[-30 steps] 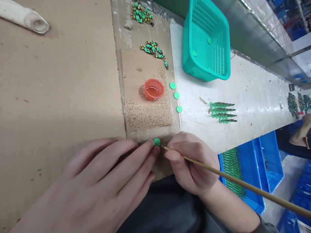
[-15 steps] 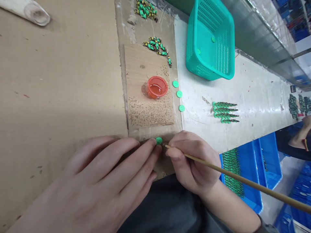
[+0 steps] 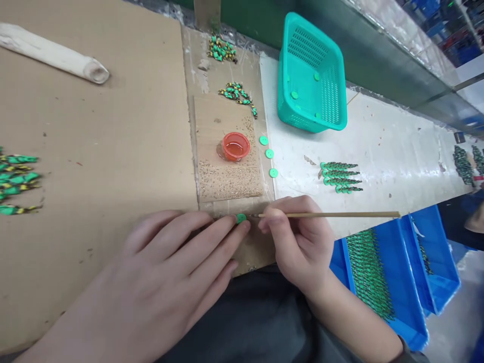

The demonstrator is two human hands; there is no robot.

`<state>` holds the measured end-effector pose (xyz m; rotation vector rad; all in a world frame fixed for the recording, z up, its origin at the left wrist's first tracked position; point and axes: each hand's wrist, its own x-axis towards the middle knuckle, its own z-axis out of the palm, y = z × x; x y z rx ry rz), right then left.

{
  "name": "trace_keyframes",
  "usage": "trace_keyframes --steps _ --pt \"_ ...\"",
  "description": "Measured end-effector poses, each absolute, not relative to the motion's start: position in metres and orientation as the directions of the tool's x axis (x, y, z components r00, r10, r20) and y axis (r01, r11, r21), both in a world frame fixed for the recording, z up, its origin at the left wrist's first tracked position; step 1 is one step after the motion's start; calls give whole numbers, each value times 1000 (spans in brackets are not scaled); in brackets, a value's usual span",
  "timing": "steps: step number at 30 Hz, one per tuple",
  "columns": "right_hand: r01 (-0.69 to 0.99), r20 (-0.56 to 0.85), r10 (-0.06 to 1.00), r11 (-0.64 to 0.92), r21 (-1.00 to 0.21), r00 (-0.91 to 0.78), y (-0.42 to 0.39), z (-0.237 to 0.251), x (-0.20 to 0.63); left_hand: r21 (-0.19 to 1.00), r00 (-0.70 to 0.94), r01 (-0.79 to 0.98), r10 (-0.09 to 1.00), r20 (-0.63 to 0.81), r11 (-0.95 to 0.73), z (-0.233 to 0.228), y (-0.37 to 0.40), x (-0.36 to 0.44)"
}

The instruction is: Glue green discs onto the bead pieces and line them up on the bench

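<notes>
- The small round green button point(image 3: 241, 218) lay on the near strip of the brown cardboard-covered table point(image 3: 259, 249), touching the fingertips of my left hand point(image 3: 161, 277).
- I had that left hand low, fingers stretched out close together; whether they pinched the button or only pressed it, I could not tell.
- I had the right hand point(image 3: 302, 247) narrowed in a pen-like grip around a slim, tan, wooden-looking tool point(image 3: 348, 215) with a fine tip.
- The tool's long axis ran sideways across my head view, tip pointing left at the button, tail out past the right hand.
- So the button sat between both hands, nearer the left; whether the tip met it, I could not make out.
- Beyond it, farther from the body, stood an open red plastic cup point(image 3: 236, 138) of liquid.
</notes>
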<state>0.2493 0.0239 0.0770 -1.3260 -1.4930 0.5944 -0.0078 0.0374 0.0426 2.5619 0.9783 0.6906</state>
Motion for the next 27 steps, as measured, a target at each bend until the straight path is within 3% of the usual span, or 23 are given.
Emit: trace_keyframes --steps 3,7,10,15,20,27 --pt "367 360 912 273 -889 195 27 77 254 270 687 526 590 424 -807 56 47 -1" --pt "361 393 872 280 -890 293 40 77 267 200 719 502 535 443 -841 71 51 5" --pt "378 355 897 242 -893 264 52 75 275 155 726 514 523 446 -844 77 49 8" --pt "386 275 952 205 -899 135 59 69 278 156 719 523 532 447 -838 84 46 11" --pt "400 318 945 264 -878 74 54 70 283 218 686 555 590 426 -803 80 44 11" --pt "384 435 900 408 -828 -18 45 76 290 182 684 584 600 415 -791 78 42 13"
